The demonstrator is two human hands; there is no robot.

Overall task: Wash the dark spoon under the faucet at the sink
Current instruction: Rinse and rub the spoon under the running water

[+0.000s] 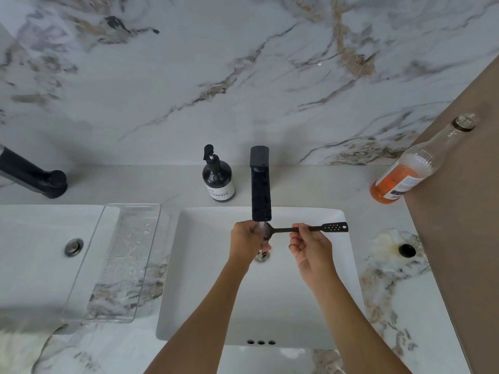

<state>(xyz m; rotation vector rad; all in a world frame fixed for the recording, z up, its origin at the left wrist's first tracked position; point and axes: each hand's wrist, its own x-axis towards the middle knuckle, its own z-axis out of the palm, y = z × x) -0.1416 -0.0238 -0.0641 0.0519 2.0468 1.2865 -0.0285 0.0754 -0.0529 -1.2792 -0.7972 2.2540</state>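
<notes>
Both forearms reach up from the bottom edge, over the near rim of the sink [310, 319] with its three overflow holes. Two sinks sit in the worktop [399, 306], two black faucets, one clear tray [108, 265], one dark pump bottle [218, 179], one bottle of orange liquid [399, 179], one spoon. My right hand [313, 249] is raised over the basin, palm turned toward me, thumb and forefinger pinched shut on the middle of the spoon [307, 229] handle, the other fingers [297, 242] loosely curled below. My left hand [247, 241] is cupped around the bowl end, fingers bent against it; I cannot tell how tightly they press. The spoon lies level, its long axis running left to right across the basin: bowl to the left under the spout of the faucet [260, 184], in the running water, and the flat perforated handle end pointing right, past my right hand. It hangs just above the drain [262, 255].
</notes>
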